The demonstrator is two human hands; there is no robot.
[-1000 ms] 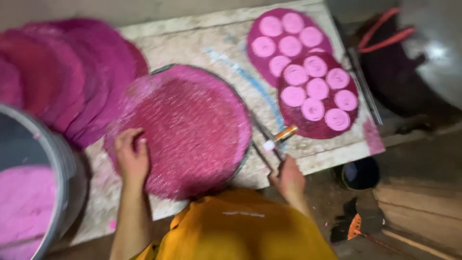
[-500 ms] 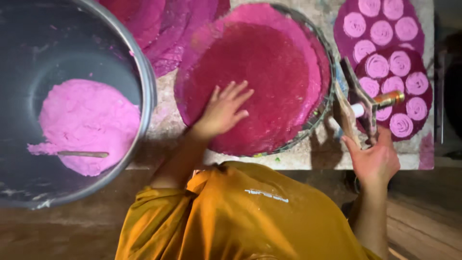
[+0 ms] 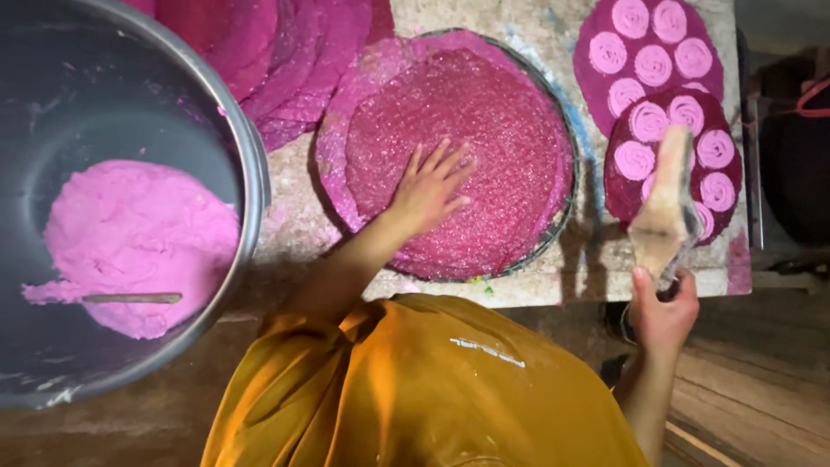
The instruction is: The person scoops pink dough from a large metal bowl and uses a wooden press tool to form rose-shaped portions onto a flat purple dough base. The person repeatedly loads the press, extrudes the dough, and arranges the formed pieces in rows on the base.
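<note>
My left hand (image 3: 430, 186) lies flat, fingers spread, on a dark pink textured round sheet (image 3: 484, 104). The sheet rests on a round tray with a wire rim (image 3: 568, 177). My right hand (image 3: 661, 310) is at the table's near edge, closed on the handle of a flat pale scraper (image 3: 664, 203). The scraper's blade points away from me, over a dark pink disc (image 3: 624, 195) that carries several light pink dough rounds.
A large metal bowl (image 3: 251, 186) at the left holds a mass of pink dough (image 3: 130, 233) with a stick (image 3: 130, 298) in it. Stacked pink sheets (image 3: 285, 52) lie at the far left. A second disc with dough rounds (image 3: 588, 78) sits far right. The table edge (image 3: 553, 290) runs below the tray.
My right hand has raised the scraper so its blade now shows broad and upright over the dough rounds. My left hand stays pressed on the round sheet.
</note>
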